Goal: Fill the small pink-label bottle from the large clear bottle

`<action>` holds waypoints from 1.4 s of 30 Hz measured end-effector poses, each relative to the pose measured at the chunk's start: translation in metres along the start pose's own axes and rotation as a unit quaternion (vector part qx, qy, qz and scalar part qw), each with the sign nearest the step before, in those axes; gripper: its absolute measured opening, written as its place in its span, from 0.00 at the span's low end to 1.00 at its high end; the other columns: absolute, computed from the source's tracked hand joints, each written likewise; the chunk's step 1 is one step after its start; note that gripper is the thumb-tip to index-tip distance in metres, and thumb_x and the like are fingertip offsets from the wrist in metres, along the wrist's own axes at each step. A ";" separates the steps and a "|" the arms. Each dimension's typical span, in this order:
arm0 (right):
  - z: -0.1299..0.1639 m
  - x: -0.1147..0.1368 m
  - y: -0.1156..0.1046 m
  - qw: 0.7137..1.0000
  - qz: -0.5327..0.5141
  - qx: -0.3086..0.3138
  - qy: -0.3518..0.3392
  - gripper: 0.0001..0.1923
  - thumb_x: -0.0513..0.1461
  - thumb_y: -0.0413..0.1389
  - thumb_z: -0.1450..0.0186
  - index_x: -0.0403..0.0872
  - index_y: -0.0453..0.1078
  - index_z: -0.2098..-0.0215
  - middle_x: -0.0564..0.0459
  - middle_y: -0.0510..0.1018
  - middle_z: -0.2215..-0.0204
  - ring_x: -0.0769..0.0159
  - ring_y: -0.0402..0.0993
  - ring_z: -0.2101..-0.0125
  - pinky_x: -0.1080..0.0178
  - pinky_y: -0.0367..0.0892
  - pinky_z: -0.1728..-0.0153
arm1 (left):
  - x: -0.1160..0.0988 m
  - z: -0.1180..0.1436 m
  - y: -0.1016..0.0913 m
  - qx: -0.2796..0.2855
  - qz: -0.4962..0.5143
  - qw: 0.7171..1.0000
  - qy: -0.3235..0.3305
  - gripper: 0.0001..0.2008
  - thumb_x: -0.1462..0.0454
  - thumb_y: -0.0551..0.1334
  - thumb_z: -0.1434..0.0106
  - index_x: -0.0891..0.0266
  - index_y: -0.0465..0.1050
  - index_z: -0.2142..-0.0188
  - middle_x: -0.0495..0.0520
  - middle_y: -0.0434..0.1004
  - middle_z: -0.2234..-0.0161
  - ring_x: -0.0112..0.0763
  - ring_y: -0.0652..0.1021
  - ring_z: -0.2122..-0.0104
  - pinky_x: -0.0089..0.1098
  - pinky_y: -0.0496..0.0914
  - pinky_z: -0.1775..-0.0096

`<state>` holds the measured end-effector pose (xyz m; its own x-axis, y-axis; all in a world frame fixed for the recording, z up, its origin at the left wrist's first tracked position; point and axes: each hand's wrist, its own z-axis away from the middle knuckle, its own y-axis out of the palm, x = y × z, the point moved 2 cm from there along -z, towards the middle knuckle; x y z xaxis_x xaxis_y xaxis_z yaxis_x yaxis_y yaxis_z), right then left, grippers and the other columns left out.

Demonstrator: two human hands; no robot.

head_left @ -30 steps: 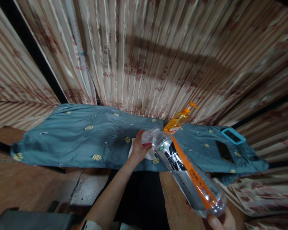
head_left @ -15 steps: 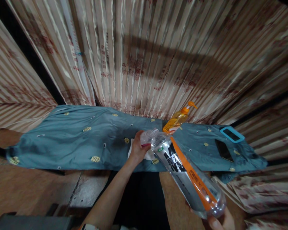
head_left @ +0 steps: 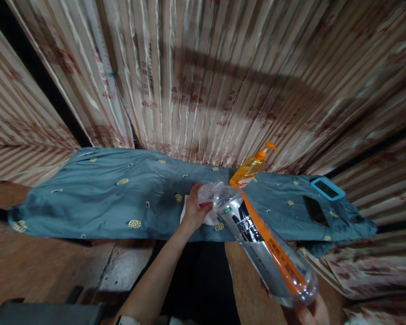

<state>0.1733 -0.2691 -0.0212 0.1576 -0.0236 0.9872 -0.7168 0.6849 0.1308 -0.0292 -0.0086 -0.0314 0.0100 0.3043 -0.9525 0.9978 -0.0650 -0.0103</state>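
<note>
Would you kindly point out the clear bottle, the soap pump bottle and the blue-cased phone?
clear bottle [head_left: 257, 237], head view, on its label.
soap pump bottle [head_left: 248, 170], head view, on its orange body.
blue-cased phone [head_left: 327, 188], head view, on its screen.

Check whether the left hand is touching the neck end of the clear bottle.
Touching. The head view shows the left hand closed around the clear bottle at its neck end, no gap visible.

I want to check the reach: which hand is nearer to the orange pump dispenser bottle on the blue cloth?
Left. The left hand is at the clear plastic bottle's neck, just beside the orange pump dispenser bottle. The right hand holds the clear plastic bottle at its base, much farther away.
</note>
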 end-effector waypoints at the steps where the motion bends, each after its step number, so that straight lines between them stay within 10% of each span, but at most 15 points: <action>1: 0.000 -0.001 -0.001 1.000 0.012 0.002 -0.007 0.40 0.61 0.68 0.48 0.47 0.73 0.46 0.45 0.84 0.54 0.52 0.81 0.52 0.60 0.73 0.52 | 0.000 0.000 0.000 0.001 0.001 1.000 0.001 0.31 0.62 0.74 0.48 0.59 0.66 0.47 0.55 0.76 0.52 0.43 0.79 0.51 0.42 0.72 0.46; 11: 0.012 0.025 0.029 1.000 0.008 -0.017 0.015 0.48 0.60 0.71 0.55 0.51 0.70 0.40 0.43 0.80 0.45 0.45 0.74 0.43 0.51 0.61 0.37 | 0.003 0.000 0.001 -0.008 -0.002 1.000 0.002 0.31 0.64 0.74 0.49 0.59 0.67 0.47 0.55 0.77 0.51 0.44 0.79 0.50 0.43 0.73 0.46; 23: 0.003 -0.003 -0.004 0.999 0.030 -0.013 -0.010 0.41 0.57 0.68 0.46 0.48 0.69 0.40 0.43 0.83 0.53 0.48 0.80 0.51 0.53 0.73 0.49 | -0.001 0.000 0.001 -0.004 -0.002 1.000 -0.007 0.32 0.68 0.73 0.50 0.60 0.66 0.46 0.54 0.77 0.52 0.41 0.79 0.51 0.42 0.74 0.47; 42: 0.005 0.006 0.003 0.997 0.066 -0.020 -0.028 0.46 0.57 0.70 0.49 0.49 0.68 0.38 0.41 0.81 0.47 0.43 0.77 0.46 0.49 0.71 0.45 | 0.000 0.000 0.002 -0.005 0.012 1.000 -0.001 0.31 0.70 0.71 0.50 0.60 0.66 0.47 0.54 0.76 0.52 0.42 0.79 0.50 0.43 0.73 0.45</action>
<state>0.1688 -0.2708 -0.0147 0.0248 0.0282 0.9993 -0.7011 0.7131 -0.0027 -0.0271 -0.0089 -0.0320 0.0347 0.3002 -0.9533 0.9979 -0.0634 0.0164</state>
